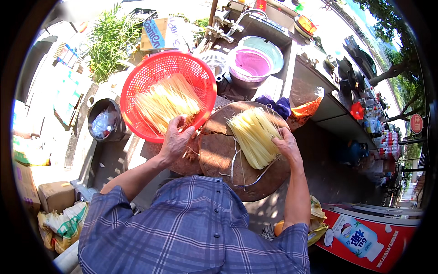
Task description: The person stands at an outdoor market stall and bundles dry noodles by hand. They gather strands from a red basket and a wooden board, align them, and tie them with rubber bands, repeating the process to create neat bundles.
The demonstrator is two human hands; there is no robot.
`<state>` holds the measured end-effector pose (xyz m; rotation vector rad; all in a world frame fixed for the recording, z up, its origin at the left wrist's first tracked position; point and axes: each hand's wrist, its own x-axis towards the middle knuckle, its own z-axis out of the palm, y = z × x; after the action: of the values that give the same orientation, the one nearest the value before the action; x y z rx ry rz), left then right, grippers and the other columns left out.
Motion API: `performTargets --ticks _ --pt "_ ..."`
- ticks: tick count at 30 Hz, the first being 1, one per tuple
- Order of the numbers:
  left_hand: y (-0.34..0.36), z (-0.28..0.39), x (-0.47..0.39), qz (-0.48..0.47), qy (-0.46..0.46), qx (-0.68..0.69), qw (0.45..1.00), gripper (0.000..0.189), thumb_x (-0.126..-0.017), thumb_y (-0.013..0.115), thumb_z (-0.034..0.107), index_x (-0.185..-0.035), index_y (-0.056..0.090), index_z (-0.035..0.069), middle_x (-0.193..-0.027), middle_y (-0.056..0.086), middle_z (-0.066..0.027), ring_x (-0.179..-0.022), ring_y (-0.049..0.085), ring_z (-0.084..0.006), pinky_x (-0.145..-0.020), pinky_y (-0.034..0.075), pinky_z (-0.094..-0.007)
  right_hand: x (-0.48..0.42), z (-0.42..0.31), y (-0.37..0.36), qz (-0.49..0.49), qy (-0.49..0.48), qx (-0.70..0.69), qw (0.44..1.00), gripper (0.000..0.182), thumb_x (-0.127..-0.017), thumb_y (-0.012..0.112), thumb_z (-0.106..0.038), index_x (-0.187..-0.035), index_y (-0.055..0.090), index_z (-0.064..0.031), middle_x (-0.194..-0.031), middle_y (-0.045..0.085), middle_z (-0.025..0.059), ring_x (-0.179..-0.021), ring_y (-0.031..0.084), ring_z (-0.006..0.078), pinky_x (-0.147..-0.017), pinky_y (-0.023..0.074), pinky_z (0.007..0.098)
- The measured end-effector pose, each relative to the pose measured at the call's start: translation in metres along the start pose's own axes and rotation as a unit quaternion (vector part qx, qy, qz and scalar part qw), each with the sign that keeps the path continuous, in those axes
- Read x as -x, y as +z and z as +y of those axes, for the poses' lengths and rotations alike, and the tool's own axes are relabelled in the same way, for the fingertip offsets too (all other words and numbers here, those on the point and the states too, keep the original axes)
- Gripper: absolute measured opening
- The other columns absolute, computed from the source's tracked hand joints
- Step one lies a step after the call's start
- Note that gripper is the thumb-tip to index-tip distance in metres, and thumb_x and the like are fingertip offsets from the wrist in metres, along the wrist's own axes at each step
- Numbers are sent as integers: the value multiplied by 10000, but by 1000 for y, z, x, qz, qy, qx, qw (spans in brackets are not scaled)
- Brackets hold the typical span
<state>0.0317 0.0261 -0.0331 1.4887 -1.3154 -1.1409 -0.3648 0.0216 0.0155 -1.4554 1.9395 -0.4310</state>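
Observation:
A bundle of pale yellow dried noodle strips lies on a round wooden chopping block. Along the bundle's right edge, my right hand grips it between thumb and fingers. My left hand is at the near rim of a red plastic colander, fingers reaching over the rim to the noodles inside; whether they grip anything is hidden. More thin dried noodles fill the colander's middle. A loose white strip curves across the block beside the bundle.
Behind the block, pink and pale green baskets sit by a sink faucet. A black bin holding plastic stands left of the colander. An orange bag and dark blue cloth lie beyond the block. A red drinks cooler is lower right.

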Motion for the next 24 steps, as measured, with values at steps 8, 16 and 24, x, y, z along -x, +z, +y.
performTargets --ticks 8,16,24 --pt "19 20 29 -121 92 -62 986 362 -895 674 136 -1207 546 4 -1082 578 -103 -956 603 -190 -863 498 -302 5 21 3 61 -59 -34 996 282 -828 615 -170 -1059 640 -10 -928 701 108 -859 669 199 -797 505 320" --pt "44 41 45 -281 87 -46 955 349 -901 673 201 -1172 595 -5 -1097 637 -153 -1039 634 -231 -873 516 -338 3 -10 4 38 -113 -246 962 168 -938 560 -100 -1052 624 6 -879 664 40 -795 606 89 -749 484 233" --pt "82 79 46 -364 -81 234 898 685 -932 661 228 -1456 291 -12 -1411 450 -179 -1319 436 -235 -1093 388 -365 66 -81 5 12 -89 -286 954 239 -938 549 -91 -1146 588 20 -875 661 70 -720 634 120 -688 520 254"
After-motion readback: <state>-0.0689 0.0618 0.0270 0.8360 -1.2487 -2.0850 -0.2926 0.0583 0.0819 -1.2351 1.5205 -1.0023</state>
